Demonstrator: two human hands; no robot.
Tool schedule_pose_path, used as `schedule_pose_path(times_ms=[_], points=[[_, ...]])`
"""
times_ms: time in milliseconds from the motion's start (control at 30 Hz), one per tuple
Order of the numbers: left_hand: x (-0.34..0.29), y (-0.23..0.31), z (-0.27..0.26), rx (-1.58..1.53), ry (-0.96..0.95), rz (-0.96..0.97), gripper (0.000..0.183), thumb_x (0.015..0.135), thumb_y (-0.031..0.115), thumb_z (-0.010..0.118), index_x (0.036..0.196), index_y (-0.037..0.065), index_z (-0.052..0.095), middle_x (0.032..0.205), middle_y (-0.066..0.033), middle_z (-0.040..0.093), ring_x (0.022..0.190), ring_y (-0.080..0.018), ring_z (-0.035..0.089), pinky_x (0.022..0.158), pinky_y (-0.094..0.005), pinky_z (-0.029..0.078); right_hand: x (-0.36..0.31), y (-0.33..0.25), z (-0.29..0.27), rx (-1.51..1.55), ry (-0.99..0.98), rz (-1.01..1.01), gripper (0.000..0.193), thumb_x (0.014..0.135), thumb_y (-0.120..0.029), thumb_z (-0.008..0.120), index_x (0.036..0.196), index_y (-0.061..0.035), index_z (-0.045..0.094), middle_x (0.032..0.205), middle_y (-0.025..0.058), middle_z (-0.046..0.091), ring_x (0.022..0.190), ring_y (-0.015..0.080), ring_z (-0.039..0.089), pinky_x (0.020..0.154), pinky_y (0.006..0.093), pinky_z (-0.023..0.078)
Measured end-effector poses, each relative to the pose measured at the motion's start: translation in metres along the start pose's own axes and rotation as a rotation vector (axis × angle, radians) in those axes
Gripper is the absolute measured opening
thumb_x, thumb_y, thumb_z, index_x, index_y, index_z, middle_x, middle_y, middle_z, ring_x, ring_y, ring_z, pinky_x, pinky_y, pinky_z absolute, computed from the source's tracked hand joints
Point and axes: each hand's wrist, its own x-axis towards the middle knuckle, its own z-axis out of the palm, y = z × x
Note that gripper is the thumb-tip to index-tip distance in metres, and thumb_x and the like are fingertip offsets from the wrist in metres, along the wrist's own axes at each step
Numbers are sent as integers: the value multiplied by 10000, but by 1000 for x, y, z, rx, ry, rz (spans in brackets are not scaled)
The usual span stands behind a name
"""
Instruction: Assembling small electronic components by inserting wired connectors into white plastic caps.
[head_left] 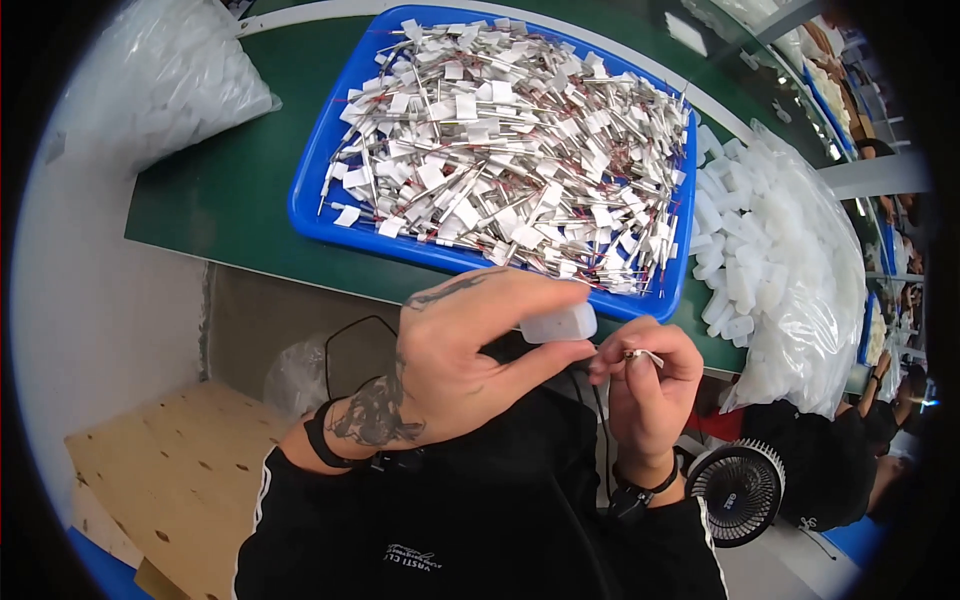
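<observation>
Left hand (450, 350), at the hub of the dial; tattooed, dark band at the wrist; thumb and forefinger bent around a frosted plastic cap (558, 325), pinching it; the cap lies just off the hub toward three o'clock. Right hand (655, 385), at four o'clock, beside the left; dark watch (631, 500) at its wrist; thumb and fingers pressed together on a small tagged piece (647, 356), its white end showing, the rest mostly hidden by the fingers.

Blue tray (325, 232), at twelve, on a green table (200, 190); heaped with thin metal rods (505, 140), many with white paper tags, red wires among them; clear bag (170, 80) of whitish pieces, at ten; loose frosted caps (738, 280), at three, just beside the tray, spilling from a second clear bag (815, 310).

Wooden board (180, 480), at eight, below table height; small crumpled bag (298, 378) and black cable (328, 350), also toward eight; black fan (737, 492), at four, past the right wrist; another person in a black shirt (828, 460), farther out at four.
</observation>
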Motion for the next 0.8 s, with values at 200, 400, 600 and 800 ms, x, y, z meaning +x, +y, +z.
schedule_pose_path(times_ms=[200, 400, 600, 800], points=[[2, 7, -3, -26, -72, -63, 359, 674, 14, 813, 991, -64, 662, 1020, -159, 653, 861, -213, 678, 708, -268, 540, 4, -15, -2, -358, 80, -132, 159, 755, 91, 621, 907, 57, 651, 842, 131, 607, 680, 152, 599, 604, 248, 492], [-5, -7, -1, -824, -45, -408, 390, 771, 116, 772, 1063, -60, 583, 1019, -213, 624, 833, -260, 691, 763, -355, 598, 17, -34, 8, -689, -37, -308, 228, 633, 117, 645, 839, 29, 691, 715, 95, 631, 638, 161, 586, 553, 253, 446], [-7, -13, 3, -838, -10, -385, 408, 753, 136, 791, 1067, -28, 590, 1000, -196, 612, 788, -241, 690, 774, -390, 602, 21, -31, 7, -763, -92, -378, 245, 623, 98, 667, 842, -5, 704, 720, 72, 624, 624, 150, 591, 510, 251, 442], [-7, -16, 4, -823, -19, -325, 390, 753, 127, 790, 1063, -6, 595, 1002, -176, 583, 787, -246, 691, 757, -369, 608, 20, -32, 10, -795, -90, -388, 253, 622, 102, 666, 845, -10, 703, 727, 70, 617, 613, 150, 588, 501, 253, 445]])
